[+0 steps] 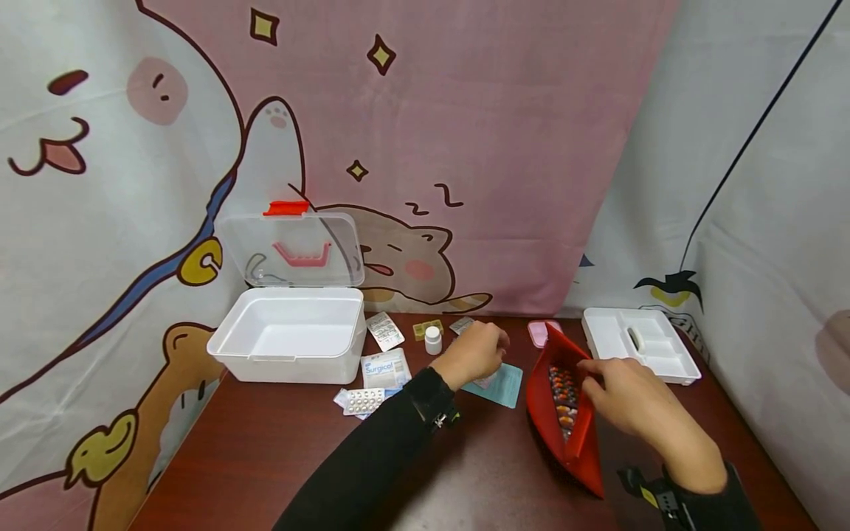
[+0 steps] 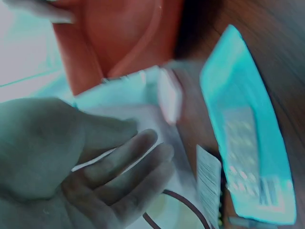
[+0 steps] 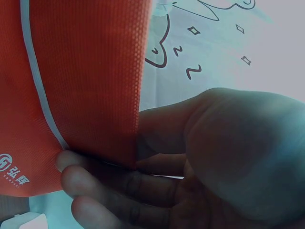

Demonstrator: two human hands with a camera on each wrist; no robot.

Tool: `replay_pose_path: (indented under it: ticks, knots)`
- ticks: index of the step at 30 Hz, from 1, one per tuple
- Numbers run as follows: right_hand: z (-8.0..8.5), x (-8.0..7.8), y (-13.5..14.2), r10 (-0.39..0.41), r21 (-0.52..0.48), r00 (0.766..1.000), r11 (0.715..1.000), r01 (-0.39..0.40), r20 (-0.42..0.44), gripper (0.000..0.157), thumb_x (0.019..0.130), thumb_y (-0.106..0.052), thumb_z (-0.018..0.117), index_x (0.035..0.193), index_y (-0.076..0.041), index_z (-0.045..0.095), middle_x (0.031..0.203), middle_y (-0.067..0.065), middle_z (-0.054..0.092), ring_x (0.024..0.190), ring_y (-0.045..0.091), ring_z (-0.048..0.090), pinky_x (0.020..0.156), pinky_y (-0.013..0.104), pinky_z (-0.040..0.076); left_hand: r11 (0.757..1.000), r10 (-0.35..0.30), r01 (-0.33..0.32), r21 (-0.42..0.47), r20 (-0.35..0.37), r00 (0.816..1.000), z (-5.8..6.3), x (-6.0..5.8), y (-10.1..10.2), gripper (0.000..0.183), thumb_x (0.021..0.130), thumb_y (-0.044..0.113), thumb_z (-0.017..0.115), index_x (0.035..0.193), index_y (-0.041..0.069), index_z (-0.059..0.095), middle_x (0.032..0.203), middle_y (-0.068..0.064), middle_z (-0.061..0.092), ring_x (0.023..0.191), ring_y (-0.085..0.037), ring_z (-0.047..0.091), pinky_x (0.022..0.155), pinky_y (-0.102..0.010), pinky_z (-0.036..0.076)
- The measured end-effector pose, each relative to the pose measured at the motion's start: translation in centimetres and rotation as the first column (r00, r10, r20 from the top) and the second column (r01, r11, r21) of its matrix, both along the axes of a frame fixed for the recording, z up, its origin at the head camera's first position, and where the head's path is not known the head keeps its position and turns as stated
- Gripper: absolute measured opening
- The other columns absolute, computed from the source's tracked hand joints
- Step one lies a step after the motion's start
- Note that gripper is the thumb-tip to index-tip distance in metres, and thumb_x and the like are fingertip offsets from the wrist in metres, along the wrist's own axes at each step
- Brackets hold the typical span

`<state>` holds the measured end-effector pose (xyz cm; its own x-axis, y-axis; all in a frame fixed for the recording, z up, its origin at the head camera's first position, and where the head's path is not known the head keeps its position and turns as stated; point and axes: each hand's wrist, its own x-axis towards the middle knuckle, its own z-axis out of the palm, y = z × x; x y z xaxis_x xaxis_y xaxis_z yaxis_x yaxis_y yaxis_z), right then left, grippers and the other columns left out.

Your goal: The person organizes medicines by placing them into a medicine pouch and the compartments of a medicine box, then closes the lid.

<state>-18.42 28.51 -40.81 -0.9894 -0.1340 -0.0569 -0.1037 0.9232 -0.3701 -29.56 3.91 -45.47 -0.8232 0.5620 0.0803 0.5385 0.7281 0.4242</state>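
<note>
My right hand grips the edge of a red fabric pouch, thumb on one side and fingers on the other. In the right wrist view, the pouch shows a grey line and white lettering. Its mouth gapes, with rows of coloured capsules or pills visible inside. My left hand hovers over the table left of the pouch, its loosely curled fingers holding nothing. Below it lies a teal packet with a blister pack on top, partly hidden by the hand in the head view.
A white box with its clear lid raised stands at the back left. Near it are a white bottle, a Surgical packet and blister packs. Behind the pouch are a pink case and a white divided tray.
</note>
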Motion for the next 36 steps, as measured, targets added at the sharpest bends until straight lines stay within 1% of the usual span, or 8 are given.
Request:
replay_pose_path:
  ticks: [4, 7, 12, 14, 19, 25, 32, 36]
  knots:
    - [0.0, 0.0, 0.0, -0.002, 0.002, 1.000, 1.000, 0.002, 0.000, 0.044, 0.102, -0.016, 0.062, 0.139, 0.007, 0.071, 0.102, 0.014, 0.073, 0.070, 0.020, 0.051, 0.059, 0.035, 0.039, 0.991, -0.047, 0.047, -0.123, 0.005, 0.999, -1.2, -0.8, -1.1, 0.038, 0.092, 0.007, 0.083, 0.130, 0.011, 0.081, 0.122, -0.005, 0.082, 0.109, -0.018, 0.075, 0.093, -0.031, 0.061]
    - [0.0, -0.1, 0.0, 0.000, 0.005, 1.000, 1.000, 0.000, -0.001, 0.044, 0.102, -0.015, 0.062, 0.139, 0.006, 0.071, 0.104, 0.016, 0.073, 0.071, 0.021, 0.052, 0.060, 0.035, 0.039, 0.975, -0.069, 0.066, -0.214, -0.009, 0.998, -1.9, -1.1, -1.6, 0.043, 0.090, 0.012, 0.089, 0.132, 0.016, 0.081, 0.128, -0.002, 0.081, 0.116, -0.018, 0.073, 0.098, -0.034, 0.060]
    - [0.0, -0.1, 0.0, 0.002, 0.013, 1.000, 1.000, -0.002, -0.001, 0.043, 0.102, -0.015, 0.062, 0.138, 0.006, 0.071, 0.105, 0.017, 0.074, 0.073, 0.021, 0.053, 0.061, 0.036, 0.039, 0.956, -0.076, 0.071, -0.285, -0.009, 0.997, -2.5, -1.2, -2.0, 0.034, 0.092, 0.012, 0.086, 0.125, 0.018, 0.084, 0.116, 0.000, 0.082, 0.100, -0.015, 0.070, 0.087, -0.035, 0.059]
    - [0.0, -0.1, 0.0, 0.001, 0.012, 1.000, 1.000, -0.001, 0.002, 0.043, 0.102, -0.015, 0.062, 0.139, 0.006, 0.071, 0.105, 0.016, 0.075, 0.073, 0.021, 0.053, 0.061, 0.036, 0.039, 0.952, -0.074, 0.069, -0.298, -0.003, 0.997, -2.7, -1.2, -2.1, 0.030, 0.092, 0.011, 0.085, 0.122, 0.018, 0.085, 0.108, -0.001, 0.081, 0.091, -0.015, 0.067, 0.081, -0.036, 0.057]
    - [0.1, -0.1, 0.0, -0.003, 0.006, 1.000, 1.000, 0.003, 0.015, 0.044, 0.102, -0.016, 0.062, 0.140, 0.005, 0.071, 0.104, 0.015, 0.073, 0.071, 0.021, 0.052, 0.060, 0.036, 0.040, 0.945, -0.075, 0.067, -0.319, -0.014, 0.997, -3.1, -1.3, -2.1, 0.030, 0.091, 0.012, 0.086, 0.121, 0.018, 0.085, 0.108, -0.002, 0.082, 0.090, -0.016, 0.068, 0.081, -0.037, 0.058]
    - [0.1, 0.1, -0.1, -0.009, -0.001, 1.000, 1.000, 0.009, 0.020, 0.045, 0.102, -0.015, 0.061, 0.140, 0.006, 0.070, 0.099, 0.013, 0.071, 0.066, 0.020, 0.050, 0.058, 0.034, 0.040, 0.941, -0.099, 0.073, -0.332, -0.062, 0.993, -3.4, -1.4, -2.1, 0.020, 0.091, 0.012, 0.086, 0.110, 0.018, 0.086, 0.100, 0.000, 0.080, 0.088, -0.015, 0.067, 0.079, -0.035, 0.057]
    - [0.0, 0.0, -0.1, -0.008, 0.014, 1.000, 1.000, 0.008, 0.009, 0.044, 0.102, -0.016, 0.062, 0.140, 0.006, 0.070, 0.102, 0.014, 0.072, 0.069, 0.020, 0.051, 0.059, 0.035, 0.040, 0.932, -0.109, 0.060, -0.358, -0.118, 0.987, -3.6, -1.2, -2.2, 0.016, 0.091, 0.014, 0.085, 0.106, 0.020, 0.087, 0.100, 0.003, 0.080, 0.095, -0.015, 0.071, 0.080, -0.034, 0.060]
    - [0.0, 0.0, -0.1, -0.008, 0.014, 1.000, 1.000, 0.008, 0.005, 0.044, 0.102, -0.016, 0.063, 0.139, 0.006, 0.070, 0.100, 0.014, 0.071, 0.069, 0.020, 0.051, 0.059, 0.035, 0.040, 0.925, -0.130, 0.075, -0.372, -0.126, 0.983, -3.6, -1.1, -2.2, 0.015, 0.093, 0.016, 0.085, 0.107, 0.020, 0.087, 0.103, 0.002, 0.081, 0.099, -0.017, 0.071, 0.082, -0.035, 0.061]
